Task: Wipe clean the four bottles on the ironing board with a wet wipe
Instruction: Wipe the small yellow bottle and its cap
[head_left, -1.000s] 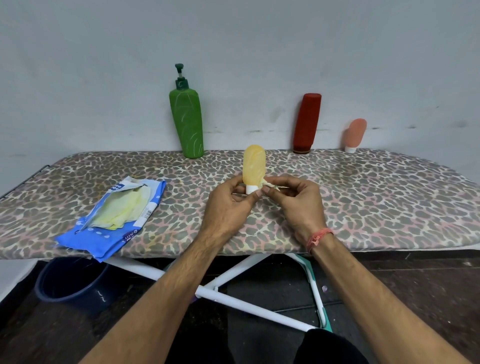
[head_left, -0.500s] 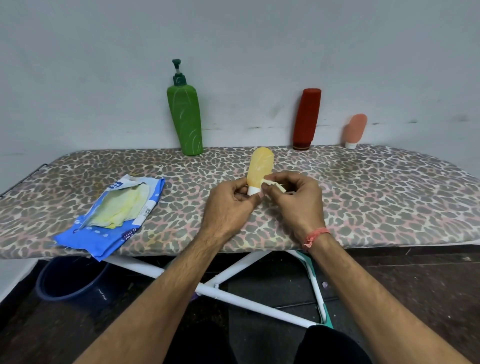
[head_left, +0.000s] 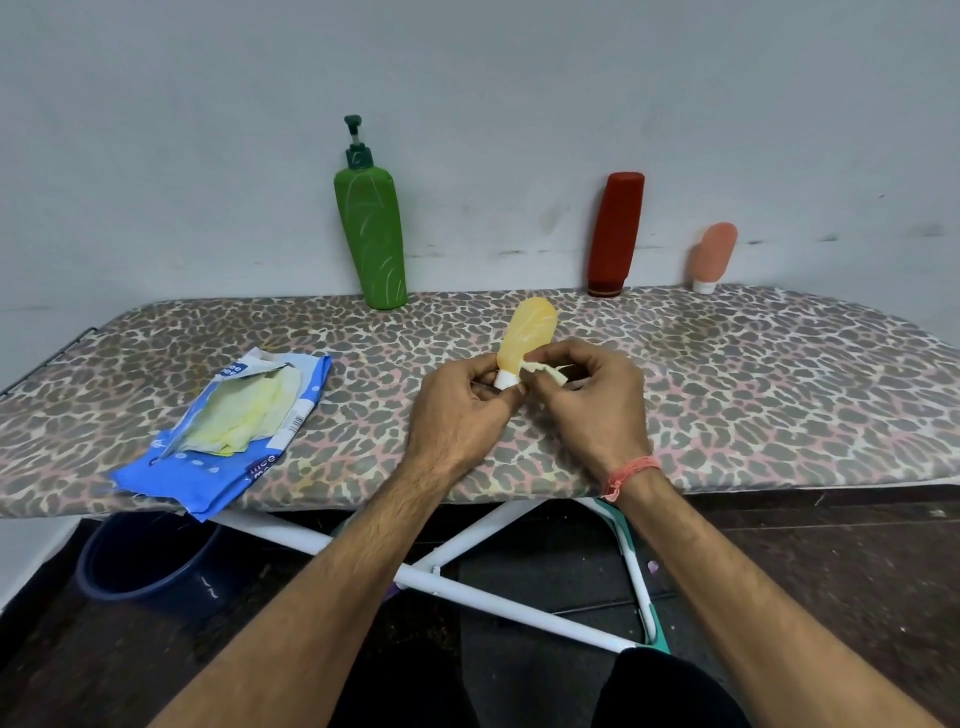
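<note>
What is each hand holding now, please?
Left hand: closed on the yellow bottle, at its white cap.
Right hand: closed on the wet wipe, against the bottle.

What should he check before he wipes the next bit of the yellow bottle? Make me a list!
1. Yellow bottle held firmly: ok, left hand grips its white cap end.
2. Wet wipe in hand: ok, right hand pinches it against the bottle.
3. Wipe still damp: cannot tell.
4. Spare wipes nearby: ok, open blue wipes pack lies on the ironing board.
5. Other bottles standing: ok, green pump bottle, red bottle, pink bottle upright by the wall.
</note>
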